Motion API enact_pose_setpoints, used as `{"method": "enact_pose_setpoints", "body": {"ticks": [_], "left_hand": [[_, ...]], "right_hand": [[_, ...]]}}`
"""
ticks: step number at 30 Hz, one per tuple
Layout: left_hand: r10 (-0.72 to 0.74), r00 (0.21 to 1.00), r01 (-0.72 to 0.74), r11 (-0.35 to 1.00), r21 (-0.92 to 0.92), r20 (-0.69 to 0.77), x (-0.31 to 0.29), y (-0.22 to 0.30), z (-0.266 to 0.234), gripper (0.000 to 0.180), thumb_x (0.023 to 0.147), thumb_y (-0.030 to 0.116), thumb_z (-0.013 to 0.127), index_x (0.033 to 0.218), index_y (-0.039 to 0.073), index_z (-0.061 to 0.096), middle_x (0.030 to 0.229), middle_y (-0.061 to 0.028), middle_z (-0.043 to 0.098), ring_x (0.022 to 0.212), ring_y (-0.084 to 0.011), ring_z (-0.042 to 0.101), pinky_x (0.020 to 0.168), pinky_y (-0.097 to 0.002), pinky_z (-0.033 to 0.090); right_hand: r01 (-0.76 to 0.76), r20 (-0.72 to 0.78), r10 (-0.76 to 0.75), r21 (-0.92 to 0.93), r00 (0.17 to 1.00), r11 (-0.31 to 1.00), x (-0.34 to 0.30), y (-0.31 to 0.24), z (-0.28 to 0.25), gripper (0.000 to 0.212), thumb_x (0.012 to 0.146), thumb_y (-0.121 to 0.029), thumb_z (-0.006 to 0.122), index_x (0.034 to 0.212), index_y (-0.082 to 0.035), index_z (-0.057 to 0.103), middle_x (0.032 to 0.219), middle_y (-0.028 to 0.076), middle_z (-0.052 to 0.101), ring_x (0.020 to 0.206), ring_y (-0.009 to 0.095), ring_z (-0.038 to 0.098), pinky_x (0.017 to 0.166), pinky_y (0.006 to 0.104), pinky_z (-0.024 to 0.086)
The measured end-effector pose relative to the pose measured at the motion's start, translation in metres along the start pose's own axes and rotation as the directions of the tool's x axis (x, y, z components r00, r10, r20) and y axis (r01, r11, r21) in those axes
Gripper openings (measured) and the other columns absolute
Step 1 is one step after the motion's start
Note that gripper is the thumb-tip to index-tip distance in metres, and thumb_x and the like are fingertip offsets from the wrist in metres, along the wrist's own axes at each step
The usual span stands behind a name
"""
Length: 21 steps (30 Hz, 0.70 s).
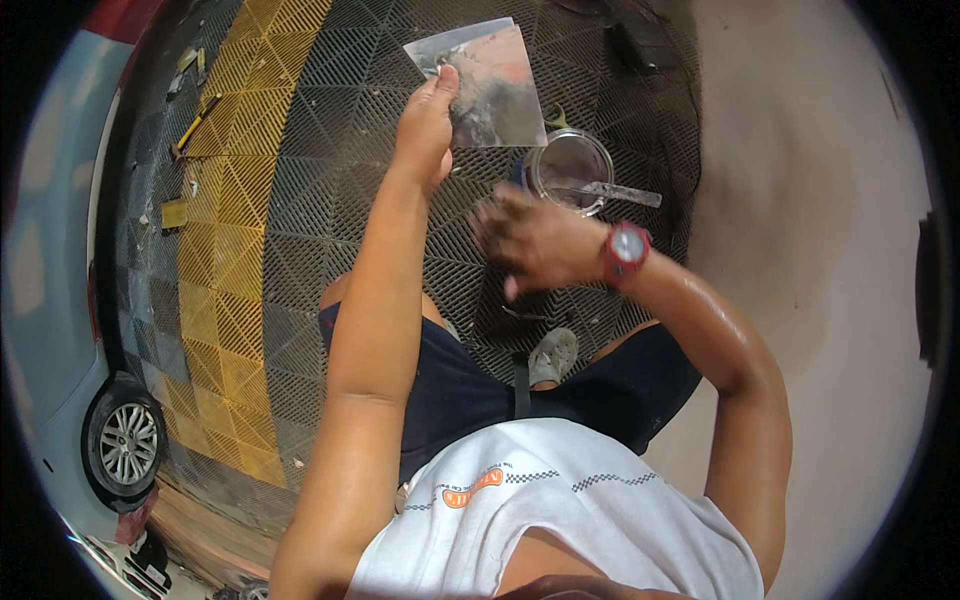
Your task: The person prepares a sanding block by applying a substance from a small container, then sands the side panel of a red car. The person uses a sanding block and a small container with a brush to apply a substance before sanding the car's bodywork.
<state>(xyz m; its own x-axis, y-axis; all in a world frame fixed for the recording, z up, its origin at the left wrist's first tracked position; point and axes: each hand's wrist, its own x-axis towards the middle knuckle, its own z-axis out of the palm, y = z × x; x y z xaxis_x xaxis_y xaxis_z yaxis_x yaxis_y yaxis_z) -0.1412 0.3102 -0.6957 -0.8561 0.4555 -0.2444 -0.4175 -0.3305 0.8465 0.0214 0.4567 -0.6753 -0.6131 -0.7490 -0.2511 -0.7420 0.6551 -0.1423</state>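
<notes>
The flat metal plate (485,85), smeared grey and reddish, is held up above the grid floor (330,180). The left hand (428,125) grips it at its lower left corner, thumb pressed on the face and fingers closed behind it, so the plate tilts toward the camera.

Just below and to the right of the plate sits a round clear tub (570,170) on the floor, with a putty knife (615,192) lying across its rim, the blade pointing right. The right hand (530,240) hovers just below the plate and beside the tub, blurred; its fingers look loosely spread and I cannot tell whether they have hold of anything. A red wristwatch (626,254) sits on that wrist.

Further down from the plate are the person's dark shorts (450,390) and a grey shoe (553,355). To the left of the plate a band of yellow floor tiles (225,250) runs past, with a yellow-handled tool (196,124) lying at its edge. Well left and below the plate stands a light blue car, its wheel (125,442) showing.
</notes>
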Motion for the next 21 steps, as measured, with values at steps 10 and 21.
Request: {"method": "enact_pose_setpoints", "body": {"ticks": [10, 21], "left_hand": [[0.060, 0.993, -0.065, 0.997, 0.044, 0.098, 0.006, -0.005, -0.002, 0.055, 0.118, 0.041, 0.049, 0.144, -0.006, 0.061, 0.139, -0.0137, 0.070, 0.126, -0.0210, 0.065, 0.114, -0.0368, 0.047], [0.069, 0.997, -0.064, 0.992, 0.110, -0.043, 0.013, -0.009, -0.016, 0.057, 0.118, 0.043, 0.048, 0.140, -0.008, 0.062, 0.137, -0.0149, 0.070, 0.127, -0.0215, 0.063, 0.114, -0.0380, 0.046]], "right_hand": [[-0.532, -0.678, 0.395, 0.007, 0.620, 0.847, 0.006, 0.085, -0.032, 0.095, 0.103, -0.064, 0.056, 0.169, 0.001, 0.032, 0.175, 0.023, 0.034, 0.165, 0.038, 0.028, 0.134, 0.0572, 0.019], [-0.459, -0.554, 0.470, 0.170, 0.687, 0.872, -0.004, 0.024, -0.001, 0.088, 0.103, -0.066, 0.055, 0.165, -0.004, 0.042, 0.174, 0.018, 0.039, 0.164, 0.035, 0.031, 0.133, 0.0606, 0.017]]}}
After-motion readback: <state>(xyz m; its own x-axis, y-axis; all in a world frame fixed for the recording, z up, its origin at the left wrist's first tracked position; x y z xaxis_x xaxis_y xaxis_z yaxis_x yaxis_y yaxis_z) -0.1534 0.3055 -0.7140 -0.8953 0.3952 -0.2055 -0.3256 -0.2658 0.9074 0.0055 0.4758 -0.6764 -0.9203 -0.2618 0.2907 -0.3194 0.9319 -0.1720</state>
